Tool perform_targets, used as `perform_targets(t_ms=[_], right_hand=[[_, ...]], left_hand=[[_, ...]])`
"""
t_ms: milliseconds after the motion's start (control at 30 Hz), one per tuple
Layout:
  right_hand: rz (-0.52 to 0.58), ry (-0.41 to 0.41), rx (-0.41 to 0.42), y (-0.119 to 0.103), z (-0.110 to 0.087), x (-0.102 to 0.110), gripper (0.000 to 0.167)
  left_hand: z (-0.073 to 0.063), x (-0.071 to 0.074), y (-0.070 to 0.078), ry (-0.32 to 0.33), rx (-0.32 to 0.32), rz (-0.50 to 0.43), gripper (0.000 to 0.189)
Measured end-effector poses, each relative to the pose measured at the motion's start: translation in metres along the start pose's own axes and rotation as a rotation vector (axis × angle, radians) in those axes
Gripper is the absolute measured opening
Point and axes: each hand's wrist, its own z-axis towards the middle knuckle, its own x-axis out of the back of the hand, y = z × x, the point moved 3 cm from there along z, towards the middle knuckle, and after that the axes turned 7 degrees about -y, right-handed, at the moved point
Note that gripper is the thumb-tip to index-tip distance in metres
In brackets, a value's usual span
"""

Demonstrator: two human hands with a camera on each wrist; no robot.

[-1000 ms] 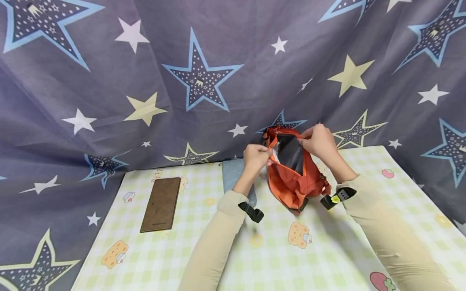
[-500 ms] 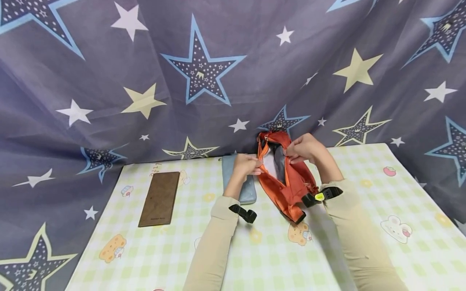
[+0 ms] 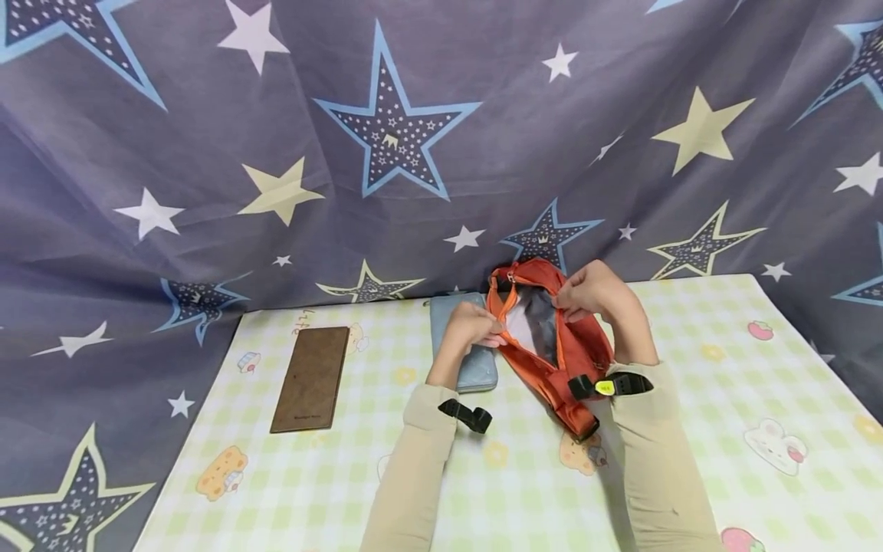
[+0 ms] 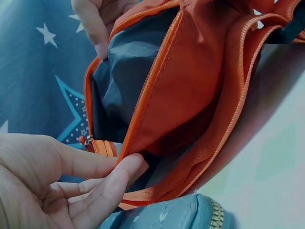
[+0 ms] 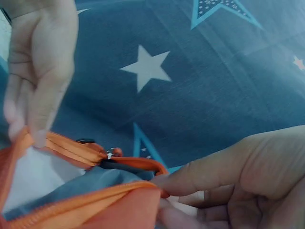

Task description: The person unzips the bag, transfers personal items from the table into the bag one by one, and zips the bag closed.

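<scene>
An orange-red zippered bag [image 3: 582, 341] is held with its mouth spread apart, near the back edge of the table. Inside, its dark grey lining [image 4: 124, 67] and a white patch [image 5: 40, 179] show. My left hand [image 3: 471, 326] pinches the left edge of the zipper between thumb and fingers. On the opposite edge, my right hand [image 3: 596, 291] pinches the fabric beside the zipper. A metal zipper pull [image 5: 112, 153] hangs at the far end of the opening. Beneath my left hand lies a blue-grey zippered wallet [image 3: 477, 376], partly hidden by hand and wrist.
A flat brown rectangular case [image 3: 310, 379] lies on the left of the table. The checked, printed tablecloth [image 3: 524, 498] covers the tabletop. Right behind it hangs a dark curtain [image 3: 414, 245] with stars. An orange strap [image 4: 233, 119] loops along the bag's side.
The bag has tipped lower, its bottom end shifting toward the front of the table. My right hand has come down with it, and both hands keep their pinch on the zipper edges.
</scene>
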Motion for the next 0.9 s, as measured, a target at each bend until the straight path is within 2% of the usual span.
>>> perform_targets(t_ms=[167, 300, 500, 600, 767, 833, 900], right_hand=[[0.016, 0.054, 0.037, 0.003, -0.008, 0.005, 0.019], [0.024, 0.062, 0.042, 0.005, -0.011, 0.004, 0.02], [-0.058, 0.112, 0.04, -0.001, -0.011, 0.002, 0.015], [-0.1, 0.129, 0.035, -0.005, -0.009, 0.001, 0.015], [-0.173, 0.157, 0.01, -0.008, -0.008, 0.0, 0.018], [-0.172, 0.172, 0.007, -0.006, -0.009, 0.003, 0.019], [-0.149, 0.189, 0.005, -0.004, -0.012, 0.008, 0.019]], left_hand=[[-0.002, 0.003, -0.004, 0.021, -0.012, -0.009, 0.012], [-0.005, 0.004, -0.003, 0.002, -0.002, -0.016, 0.013], [-0.009, 0.001, 0.003, -0.012, -0.039, -0.026, 0.013], [-0.009, -0.003, 0.004, -0.031, -0.068, -0.052, 0.008], [-0.009, -0.015, 0.005, -0.089, -0.086, -0.05, 0.03], [-0.009, -0.018, 0.004, -0.082, -0.069, -0.031, 0.026], [-0.009, -0.019, 0.002, -0.055, -0.045, -0.016, 0.012]])
